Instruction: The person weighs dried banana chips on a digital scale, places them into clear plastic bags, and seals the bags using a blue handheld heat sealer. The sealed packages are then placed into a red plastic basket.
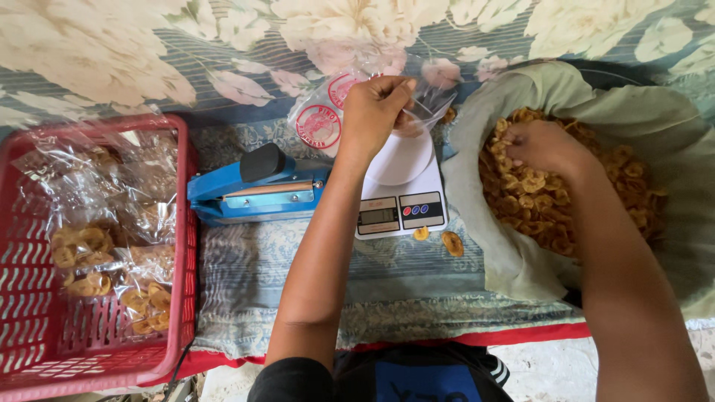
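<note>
Your left hand is raised over the small white digital kitchen scale, its fingers pinched closed on the mouth of a clear plastic pouch with round red printed marks. The pouch hangs just above the scale's round white weighing plate and spreads to the left and behind your hand; a few chips seem to lie inside it near your palm, though the plastic blurs them.

Your right hand is plunged into the heap of golden-yellow fried banana chips that fills the large sack lined with pale green cloth at your right. The fingers are buried among the chips, curled downward, and you cannot tell from here whether they have closed on any.

Two loose chips lie on the patterned blue-grey cloth just in front of the scale, between it and the sack's edge.

To the left of the scale, touching or nearly touching it, sits a blue hand-press heat sealer with a black knob on its lever. Further left stands a red plastic lattice basket holding several filled clear packets of chips, piled loosely against its right wall.

Behind everything lies a floral fabric with big cream blossoms. A strip of red cloth shows at the near edge.
</note>
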